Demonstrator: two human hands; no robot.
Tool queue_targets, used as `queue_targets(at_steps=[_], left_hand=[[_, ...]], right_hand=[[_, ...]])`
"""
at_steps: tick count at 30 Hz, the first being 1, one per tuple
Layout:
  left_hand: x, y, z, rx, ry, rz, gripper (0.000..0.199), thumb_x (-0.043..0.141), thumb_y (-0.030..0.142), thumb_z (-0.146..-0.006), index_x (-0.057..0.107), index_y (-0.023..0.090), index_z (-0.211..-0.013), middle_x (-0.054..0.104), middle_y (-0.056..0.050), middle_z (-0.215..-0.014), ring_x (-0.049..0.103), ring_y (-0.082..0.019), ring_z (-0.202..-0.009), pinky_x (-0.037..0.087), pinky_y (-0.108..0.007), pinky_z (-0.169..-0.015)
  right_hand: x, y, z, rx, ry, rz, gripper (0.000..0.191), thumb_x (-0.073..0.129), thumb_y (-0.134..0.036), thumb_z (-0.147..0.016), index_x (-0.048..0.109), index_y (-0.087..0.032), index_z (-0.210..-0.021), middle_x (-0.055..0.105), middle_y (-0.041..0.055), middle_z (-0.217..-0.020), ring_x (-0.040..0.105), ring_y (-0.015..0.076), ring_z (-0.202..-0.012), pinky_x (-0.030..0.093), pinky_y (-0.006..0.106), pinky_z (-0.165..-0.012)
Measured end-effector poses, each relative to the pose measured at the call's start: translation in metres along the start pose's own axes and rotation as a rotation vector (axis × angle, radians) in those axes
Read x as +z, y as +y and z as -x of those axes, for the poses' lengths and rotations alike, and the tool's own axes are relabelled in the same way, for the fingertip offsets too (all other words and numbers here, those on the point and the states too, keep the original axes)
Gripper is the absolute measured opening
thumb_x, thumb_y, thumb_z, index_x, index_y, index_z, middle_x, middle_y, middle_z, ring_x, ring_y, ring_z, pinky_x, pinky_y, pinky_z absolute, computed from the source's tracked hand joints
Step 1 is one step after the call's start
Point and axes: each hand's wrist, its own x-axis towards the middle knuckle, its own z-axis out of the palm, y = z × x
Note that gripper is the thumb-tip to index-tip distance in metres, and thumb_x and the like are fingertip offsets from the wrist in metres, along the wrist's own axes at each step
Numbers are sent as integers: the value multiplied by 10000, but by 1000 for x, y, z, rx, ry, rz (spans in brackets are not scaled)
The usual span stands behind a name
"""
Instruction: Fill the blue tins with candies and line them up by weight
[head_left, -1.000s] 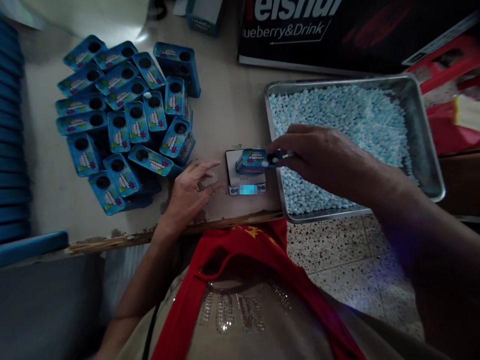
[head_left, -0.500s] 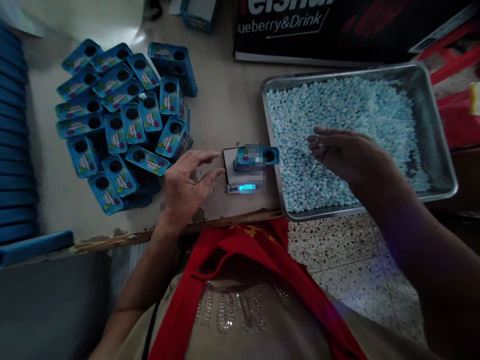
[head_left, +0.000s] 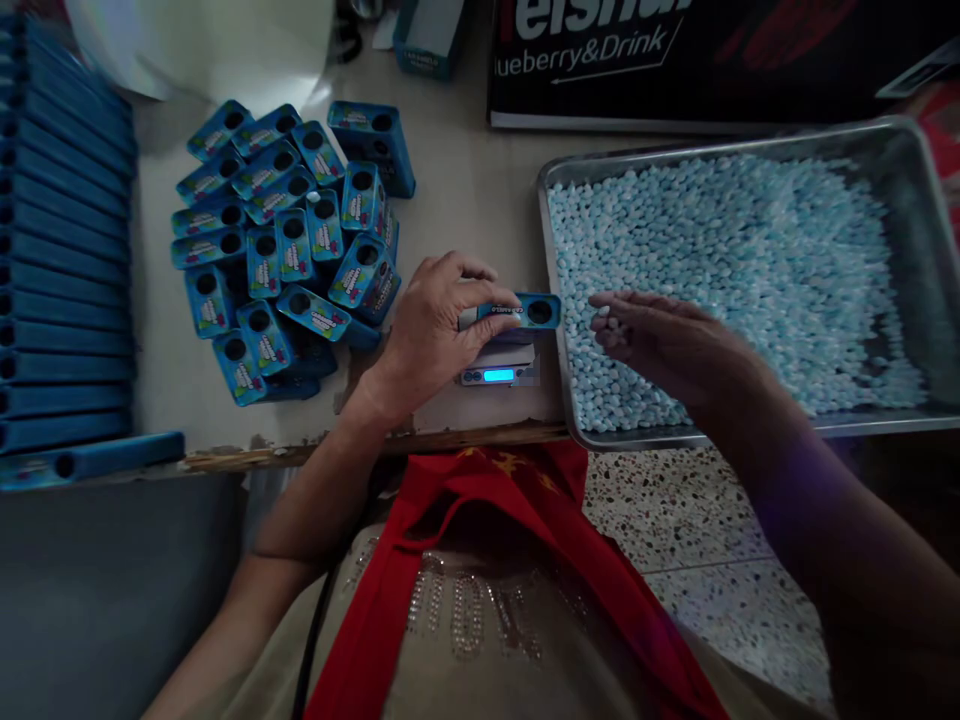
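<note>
Blue oblong boxes (head_left: pixel 295 256) stand left of the flat grey scale (head_left: pixel 499 376), a silvery rectangular metal tray (head_left: pixel 637 438) of pale-blue pellets (head_left: pixel 735 230) right.

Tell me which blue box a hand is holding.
The blue box over the scale, gripped by the left hand. Neither hand holds any other: most stand farther left, in a cluster and a row.

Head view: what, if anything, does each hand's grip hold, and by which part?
The left hand's grip holds the blue box by the end away from its hole. The right hand's grip has some candies; their exact hold cannot be told.
</note>
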Motion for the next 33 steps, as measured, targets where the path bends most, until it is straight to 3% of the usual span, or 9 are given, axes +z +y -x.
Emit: queue_targets(at_steps=[7,14,20,27,33], left_hand=[[1,5,-13,-85,-98,64,57,865,223,-1013,822,254,-1034,785,-54,-1197,731,-272,-1201,602,-468,-1142],[-3,8,-17,-135,-148,101,88,884,231,-985,797,238,-973,768,-74,-1242,710,-295,-1231,597,-511,-1177],[-2,7,-18,-129,-139,79,97,904,227,-973,808,234,-972,761,-82,-1344,692,-319,-1307,573,-529,-1218],[0,1,-16,-127,-87,81,160,870,404,-1060,837,264,-990,775,-73,-1350,710,-302,-1358,579,-529,-1265],[-5,8,-17,-140,-32,110,118,883,337,-1052,829,266,-975,781,-67,-1346,731,-287,-1330,605,-514,-1230]], right_hand=[[-4,-11,12,13,-71,208,298,1038,-367,-774,862,-232,-974,763,30,-852,636,119,-717,520,224,-600],[-1,-7,9,-88,-96,345,231,991,-349,-809,828,-219,-909,753,39,-794,587,136,-679,449,282,-593],[5,-15,12,-88,-73,249,162,922,-255,-792,780,-220,-861,790,51,-861,625,135,-705,478,263,-618],[3,-10,7,-10,-78,187,196,915,-269,-730,778,-223,-862,725,18,-771,579,128,-671,455,250,-576],[2,-10,12,-8,-35,173,168,925,-248,-755,843,-218,-899,748,35,-837,625,133,-718,506,252,-624]])
